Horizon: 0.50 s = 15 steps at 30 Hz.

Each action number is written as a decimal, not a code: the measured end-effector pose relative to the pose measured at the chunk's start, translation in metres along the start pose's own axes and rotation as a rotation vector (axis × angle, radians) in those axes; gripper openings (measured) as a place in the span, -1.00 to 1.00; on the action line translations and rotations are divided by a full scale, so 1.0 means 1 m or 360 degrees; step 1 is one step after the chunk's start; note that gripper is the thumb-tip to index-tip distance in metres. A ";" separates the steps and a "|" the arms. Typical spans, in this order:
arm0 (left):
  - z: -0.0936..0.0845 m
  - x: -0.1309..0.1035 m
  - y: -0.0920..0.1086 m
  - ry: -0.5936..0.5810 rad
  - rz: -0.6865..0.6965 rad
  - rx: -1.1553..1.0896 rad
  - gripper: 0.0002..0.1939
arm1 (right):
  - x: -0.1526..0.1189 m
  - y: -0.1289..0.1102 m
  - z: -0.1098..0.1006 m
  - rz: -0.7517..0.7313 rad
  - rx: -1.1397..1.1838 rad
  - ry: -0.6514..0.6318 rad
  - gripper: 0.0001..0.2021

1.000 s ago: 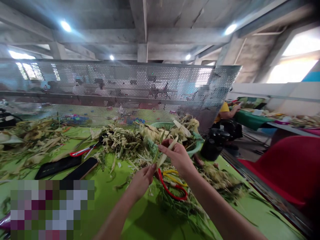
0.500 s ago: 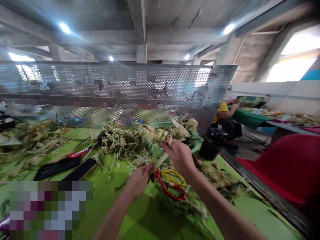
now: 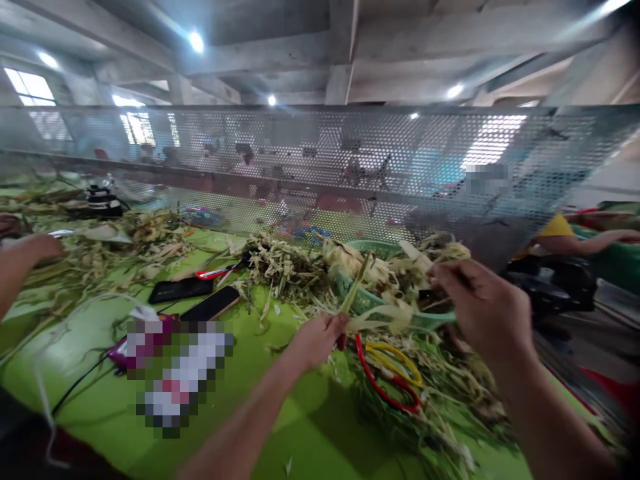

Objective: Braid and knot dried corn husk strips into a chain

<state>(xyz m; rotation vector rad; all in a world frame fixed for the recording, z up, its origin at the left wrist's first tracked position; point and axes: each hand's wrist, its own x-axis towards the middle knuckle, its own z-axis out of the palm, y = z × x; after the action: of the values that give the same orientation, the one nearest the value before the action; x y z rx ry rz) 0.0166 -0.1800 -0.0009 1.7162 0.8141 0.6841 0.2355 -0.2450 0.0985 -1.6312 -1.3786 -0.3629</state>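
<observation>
My left hand (image 3: 320,340) pinches pale green corn husk strips (image 3: 353,292), one pointing up and one trailing right toward the basket rim. Over the right side of a green plastic basket (image 3: 443,320), my right hand (image 3: 487,303) is raised with its fingers pressed together; what lies between them, if anything, cannot be made out. Dry husks and silky fibres (image 3: 367,267) fill the basket. Just right of my left hand lie red and yellow loop handles (image 3: 395,363), probably of scissors, on green shredded leaves. My two hands are well apart.
Two dark phones (image 3: 210,305) and a red-handled cutter (image 3: 213,273) lie left on the green table (image 3: 260,393). A white cable (image 3: 45,380) runs nearby. Another person's hand (image 3: 40,248) works at far left. A perforated metal screen (image 3: 280,160) stands behind.
My right hand has pulled away from my left, moving right to the basket's side. The husk between them has spread apart. The view has turned left.
</observation>
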 end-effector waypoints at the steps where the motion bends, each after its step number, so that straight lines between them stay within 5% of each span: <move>1: -0.001 0.001 0.000 -0.0005 -0.0034 -0.0159 -0.35 | 0.002 -0.001 -0.003 0.0070 0.0156 0.0039 -0.73; 5: -0.003 0.000 0.004 0.0070 -0.0150 -0.0865 -0.47 | 0.003 -0.004 -0.007 0.0255 0.0502 0.0063 -0.68; 8: -0.006 -0.001 0.006 0.0205 -0.0123 -0.1139 -0.52 | 0.000 -0.002 0.004 0.0290 0.0481 -0.0131 -0.63; 11: -0.011 0.001 0.004 0.0400 -0.0101 -0.1260 -0.54 | -0.004 0.005 0.021 0.0149 0.0327 -0.0369 -0.67; 15: -0.021 0.005 0.001 0.0581 -0.0059 -0.1487 -0.57 | 0.010 0.027 0.037 -0.0008 0.0102 -0.0416 -0.74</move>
<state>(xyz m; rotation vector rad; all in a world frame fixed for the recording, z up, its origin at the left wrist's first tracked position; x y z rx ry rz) 0.0035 -0.1643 0.0058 0.7395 0.6084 1.1451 0.2505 -0.2084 0.0742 -1.6656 -1.5714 -0.1092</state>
